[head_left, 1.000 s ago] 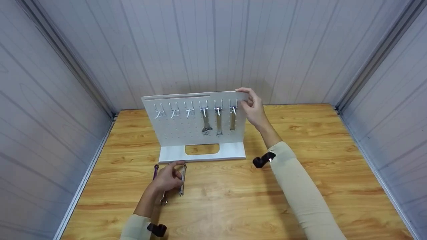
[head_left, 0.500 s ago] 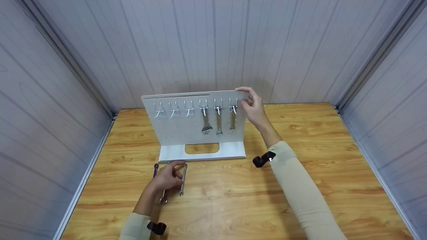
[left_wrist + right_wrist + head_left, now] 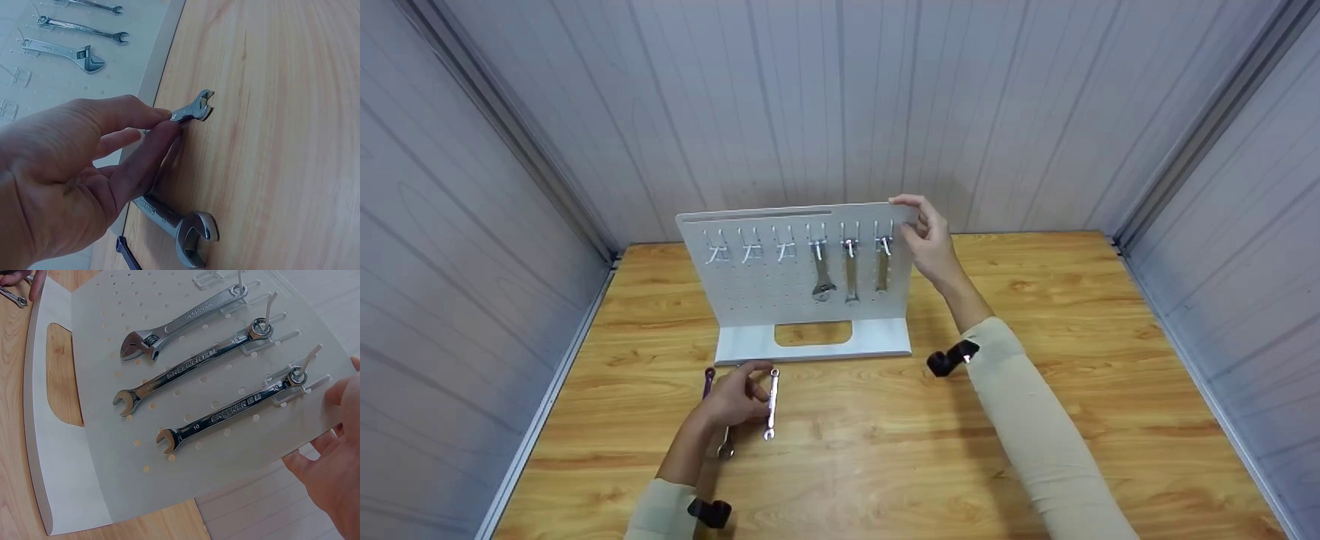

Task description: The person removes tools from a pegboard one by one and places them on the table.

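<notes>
- Pinching a small wrench (image 3: 771,403) between thumb and fingertips, the left hand (image 3: 731,401) has its grip closed on the shank; the open-end jaw pokes out past the fingertips in the left wrist view (image 3: 197,107).
- Small wrench: long axis runs near-to-far on the counter (image 3: 1035,300), far end toward the pegboard stand (image 3: 757,300). Whether it is lifted or touching the wood, cannot tell.
- Larger wrench (image 3: 180,225) lies under the left palm, flat on the counter; a purple-handled tool (image 3: 708,381) sits just left of the hand.
- Stand's base lies just beyond the left hand; three empty hooks (image 3: 750,253) on the board's left side, nearer this hand.
- Right hand (image 3: 926,240) grips the board's top right corner, fingers curled over the edge.
- Hanging beside it: adjustable wrench (image 3: 180,323) and two combination wrenches (image 3: 225,413).
</notes>
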